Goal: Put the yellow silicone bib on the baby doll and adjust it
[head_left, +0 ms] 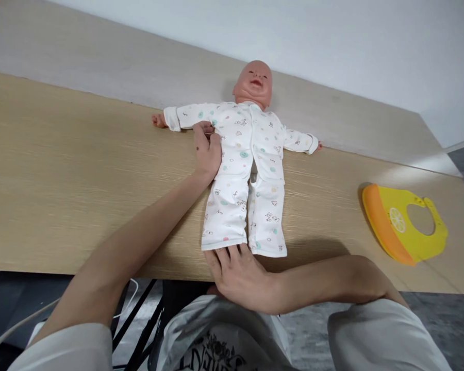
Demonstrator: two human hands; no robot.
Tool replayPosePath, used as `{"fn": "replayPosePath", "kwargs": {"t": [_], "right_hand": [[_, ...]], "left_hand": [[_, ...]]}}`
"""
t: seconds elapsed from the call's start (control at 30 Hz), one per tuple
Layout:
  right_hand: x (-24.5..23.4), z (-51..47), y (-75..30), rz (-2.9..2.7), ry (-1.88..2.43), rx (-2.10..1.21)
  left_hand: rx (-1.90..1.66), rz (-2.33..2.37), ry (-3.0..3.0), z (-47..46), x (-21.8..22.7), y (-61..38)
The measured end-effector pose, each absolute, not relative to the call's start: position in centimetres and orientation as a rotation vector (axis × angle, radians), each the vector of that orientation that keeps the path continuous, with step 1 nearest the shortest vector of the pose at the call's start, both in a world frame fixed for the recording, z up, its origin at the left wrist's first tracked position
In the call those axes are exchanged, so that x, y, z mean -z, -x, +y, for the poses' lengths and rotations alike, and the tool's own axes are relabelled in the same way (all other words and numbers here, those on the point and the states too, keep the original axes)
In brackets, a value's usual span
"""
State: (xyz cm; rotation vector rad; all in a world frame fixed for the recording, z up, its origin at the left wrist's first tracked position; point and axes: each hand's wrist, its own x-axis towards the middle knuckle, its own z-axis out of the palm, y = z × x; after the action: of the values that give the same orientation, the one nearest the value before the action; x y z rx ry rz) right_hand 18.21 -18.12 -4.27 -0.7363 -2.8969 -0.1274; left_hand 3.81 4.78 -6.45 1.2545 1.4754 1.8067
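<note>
A baby doll point(255, 85) lies face up on the table, arms stretched out to both sides. It wears a white printed jacket point(235, 136) and matching trousers point(226, 211), both with small coloured figures. At the doll's side, below its armpit, my left hand point(208, 152) presses against the jacket with its fingers curled; their tips are partly hidden. My right hand point(242, 278) is at the lower hem of the left-hand trouser leg. Its fingers are stretched out and slightly apart, with the tips hidden under the hem. The doll's feet do not show.
A yellow and orange bib point(402, 221) lies to the right on the wooden table point(81, 180). A pale wall point(313, 41) rises behind the doll. Below the table's front edge, a white cable point(19, 324) and dark chair-like parts are at the left.
</note>
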Motion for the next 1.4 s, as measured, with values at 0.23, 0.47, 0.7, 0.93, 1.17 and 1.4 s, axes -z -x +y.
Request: {"fn": "replayPosePath", "kwargs": {"t": [0.23, 0.47, 0.7, 0.93, 1.17, 1.4], "right_hand": [[3.5, -18.4, -18.3, -2.946, 0.775, 0.150], [3.4, -18.9, -18.3, -2.886, 0.724, 0.199], [1.3, -18.7, -18.8, -2.639, 0.454, 0.326], [0.6, -16.2, -18.5, -2.578, 0.570, 0.439], [0.9, -15.7, -18.8, -2.611, 0.540, 0.435], [0.4, -16.2, -18.5, -2.655, 0.478, 0.354]], "left_hand": [[-1.774, 1.490, -1.240, 4.6, 6.0, -3.9], [-1.795, 1.500, -1.243, 4.7, 6.2, -3.8], [-1.840, 1.495, -1.246, 4.9, 6.5, -3.9], [-1.828, 1.464, -1.243, 4.8, 6.5, -3.7], [-1.841, 1.464, -1.168, 5.0, 6.6, -3.9], [-1.828, 1.480, -1.245, 5.0, 6.7, -3.8]]}}
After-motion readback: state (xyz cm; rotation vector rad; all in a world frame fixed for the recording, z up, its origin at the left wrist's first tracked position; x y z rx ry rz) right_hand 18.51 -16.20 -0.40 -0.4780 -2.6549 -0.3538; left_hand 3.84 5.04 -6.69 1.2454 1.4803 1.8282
